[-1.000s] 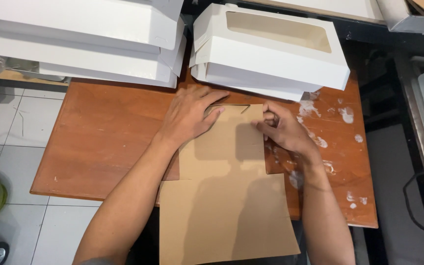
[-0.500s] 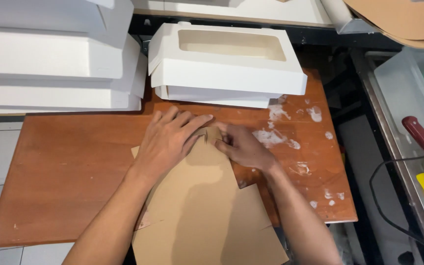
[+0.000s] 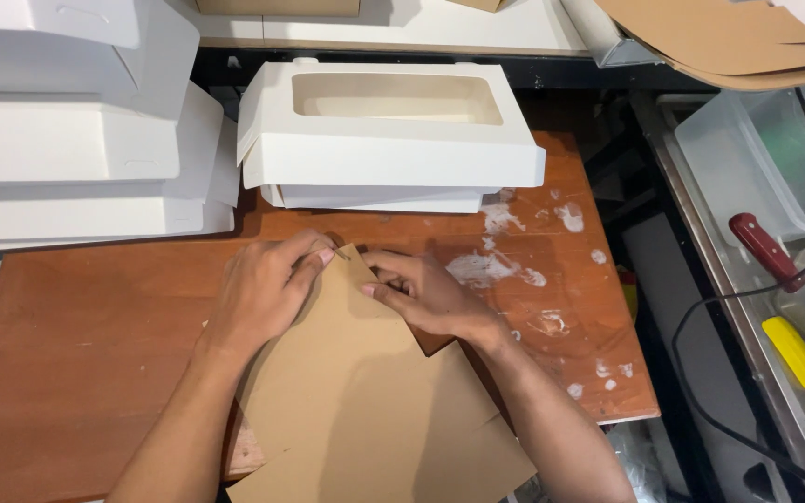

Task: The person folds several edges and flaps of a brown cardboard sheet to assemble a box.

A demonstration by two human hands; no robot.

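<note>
**Fold at risk on the paint-flecked counter**

Reddish wooden counter [image 3: 95, 317] carries a tan cardboard sheet [image 3: 365, 401], flat and matte, at 6 o'clock. Left hand [image 3: 263, 298] presses its fingers together on the tip; right hand [image 3: 426, 296] pinches the edge. Uneven pressure could skew the crease. White window box [image 3: 388, 140] sits at 12 o'clock.

Your left hand [image 3: 267, 291] lies knuckles up, fingers curled with the tips pinching together. Your right hand [image 3: 426, 296] faces it, fingers bent inward, thumb and forefinger pressed close. Both bare forearms angle in from below, and the hands nearly meet.
</note>
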